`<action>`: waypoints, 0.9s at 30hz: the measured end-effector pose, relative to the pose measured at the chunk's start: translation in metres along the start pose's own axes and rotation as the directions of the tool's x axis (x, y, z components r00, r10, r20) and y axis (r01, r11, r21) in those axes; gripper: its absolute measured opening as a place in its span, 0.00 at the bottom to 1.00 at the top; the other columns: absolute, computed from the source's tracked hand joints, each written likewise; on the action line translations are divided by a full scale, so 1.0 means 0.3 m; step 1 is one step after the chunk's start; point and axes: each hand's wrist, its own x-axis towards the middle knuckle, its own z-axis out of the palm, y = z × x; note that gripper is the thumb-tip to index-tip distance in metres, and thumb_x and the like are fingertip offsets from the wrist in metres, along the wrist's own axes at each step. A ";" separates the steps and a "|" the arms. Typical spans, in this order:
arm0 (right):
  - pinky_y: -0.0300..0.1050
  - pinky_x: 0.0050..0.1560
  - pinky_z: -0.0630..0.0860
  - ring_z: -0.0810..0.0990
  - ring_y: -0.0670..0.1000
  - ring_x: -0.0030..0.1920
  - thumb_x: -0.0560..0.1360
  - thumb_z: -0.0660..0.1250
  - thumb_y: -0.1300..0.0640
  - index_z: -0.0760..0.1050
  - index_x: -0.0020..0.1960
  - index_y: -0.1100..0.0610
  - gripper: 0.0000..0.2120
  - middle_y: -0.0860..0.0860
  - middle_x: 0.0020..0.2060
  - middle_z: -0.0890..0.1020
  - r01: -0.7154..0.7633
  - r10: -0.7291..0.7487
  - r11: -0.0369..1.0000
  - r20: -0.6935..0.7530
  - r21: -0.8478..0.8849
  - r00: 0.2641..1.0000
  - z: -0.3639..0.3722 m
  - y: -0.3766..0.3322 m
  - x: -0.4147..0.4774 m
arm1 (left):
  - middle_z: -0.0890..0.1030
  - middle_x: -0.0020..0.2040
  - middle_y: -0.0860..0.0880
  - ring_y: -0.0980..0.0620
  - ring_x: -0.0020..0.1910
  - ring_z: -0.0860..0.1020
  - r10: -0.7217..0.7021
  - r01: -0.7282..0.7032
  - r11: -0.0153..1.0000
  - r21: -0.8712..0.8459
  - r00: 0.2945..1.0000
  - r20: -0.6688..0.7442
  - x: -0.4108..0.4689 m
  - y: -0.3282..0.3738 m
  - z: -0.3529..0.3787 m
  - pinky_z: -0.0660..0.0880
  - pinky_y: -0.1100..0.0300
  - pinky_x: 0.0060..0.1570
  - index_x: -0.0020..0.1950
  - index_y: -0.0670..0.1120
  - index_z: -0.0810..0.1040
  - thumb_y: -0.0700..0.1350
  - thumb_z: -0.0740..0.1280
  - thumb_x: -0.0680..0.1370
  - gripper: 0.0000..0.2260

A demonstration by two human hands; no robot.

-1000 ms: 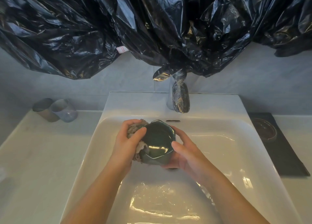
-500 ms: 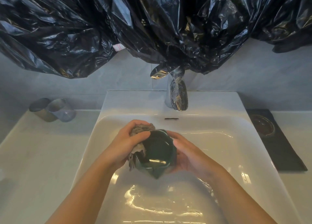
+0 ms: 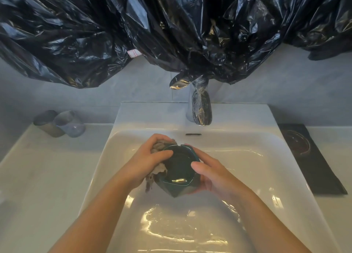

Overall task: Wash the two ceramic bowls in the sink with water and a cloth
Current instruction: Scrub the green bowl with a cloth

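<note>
Quick count first: only one bowl (image 3: 179, 169) that I can be sure of, one cloth (image 3: 160, 147), two hands, one sink (image 3: 247, 167). The task says two bowls, but I can only see one for certain.

The bowl is dark green with an angular, faceted rim. It's held up above the water (image 3: 171, 230) pooled in the basin, about the middle of the sink and just in front of the tap (image 3: 202, 110). Its mouth is tipped up and towards the camera, with one corner of the body pointing down at the water. It looks about as wide as it is long, so there's no real long axis to speak of.

The left hand (image 3: 150, 161) is curled round the bunched greyish cloth and presses it against the bowl's left rim. The thumb lies across the edge and a ragged end of cloth hangs below. The right hand (image 3: 211, 174) cups the bowl's right side, thumb on the rim and fingers wrapped underneath.

Other stuff:
- Two cups, one brownish (image 3: 47, 123) and one pale bluish (image 3: 70, 124). They touch each other at the back left of the white surface (image 3: 38, 176).
- One black mat (image 3: 323, 172) right of the sink, with one round dish (image 3: 297, 146) on it. It's too dim to tell what it is.
- Crinkly black plastic (image 3: 171, 33) hanging across the wall above, and more plastic wrapped round the tap.
</note>
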 end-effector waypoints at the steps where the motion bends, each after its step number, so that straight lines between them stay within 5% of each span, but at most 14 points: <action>1: 0.68 0.57 0.77 0.81 0.61 0.61 0.76 0.67 0.50 0.65 0.74 0.45 0.28 0.52 0.65 0.79 -0.003 0.003 1.000 0.001 0.006 1.000 -0.001 -0.003 0.001 | 0.83 0.51 0.48 0.47 0.51 0.82 -0.017 0.017 0.999 -0.031 1.000 0.005 0.001 -0.002 -0.004 0.80 0.51 0.51 0.55 0.49 0.77 0.38 0.67 0.77 0.09; 7: 0.63 0.58 0.79 0.85 0.62 0.53 0.77 0.69 0.50 0.63 0.71 0.40 0.26 0.57 0.55 0.85 0.017 -0.015 1.000 -0.118 0.020 0.993 0.023 0.008 0.014 | 0.82 0.52 0.47 0.46 0.53 0.80 -0.016 -0.077 0.973 -0.218 0.917 -0.398 -0.014 -0.057 0.056 0.78 0.45 0.55 0.55 0.49 0.76 0.38 0.67 0.77 0.09; 9: 0.66 0.59 0.78 0.84 0.62 0.54 0.76 0.68 0.52 0.66 0.71 0.43 0.26 0.57 0.56 0.85 0.041 -0.036 0.999 -0.139 0.030 0.990 0.018 0.011 0.014 | 0.81 0.53 0.48 0.45 0.54 0.80 0.007 -0.081 0.979 -0.187 0.930 -0.368 -0.020 -0.060 0.055 0.78 0.44 0.55 0.54 0.50 0.76 0.38 0.66 0.77 0.09; 15: 0.58 0.49 0.81 0.84 0.61 0.55 0.68 0.70 0.44 0.73 0.67 0.44 0.28 0.55 0.58 0.83 -0.003 0.002 0.999 -0.034 -0.040 0.999 -0.005 0.015 0.006 | 0.83 0.51 0.48 0.49 0.50 0.81 -0.022 0.022 1.000 0.005 0.999 0.028 -0.016 -0.006 -0.005 0.80 0.54 0.51 0.55 0.46 0.77 0.37 0.67 0.77 0.09; 22: 0.59 0.52 0.81 0.86 0.59 0.50 0.73 0.64 0.49 0.68 0.69 0.37 0.24 0.53 0.55 0.85 0.028 -0.028 1.000 -0.150 0.000 0.988 0.013 0.030 0.030 | 0.83 0.51 0.48 0.47 0.52 0.81 0.023 -0.084 0.987 -0.135 0.915 -0.402 -0.013 -0.030 0.063 0.78 0.44 0.55 0.52 0.50 0.77 0.37 0.69 0.75 0.10; 27: 0.60 0.52 0.81 0.81 0.59 0.60 0.76 0.59 0.53 0.73 0.69 0.44 0.22 0.54 0.62 0.81 0.041 -0.040 0.999 -0.099 0.008 0.994 -0.015 0.022 0.021 | 0.82 0.52 0.49 0.47 0.53 0.80 0.022 -0.021 1.000 0.018 0.995 -0.094 -0.009 0.010 0.039 0.79 0.51 0.52 0.54 0.49 0.77 0.36 0.67 0.76 0.10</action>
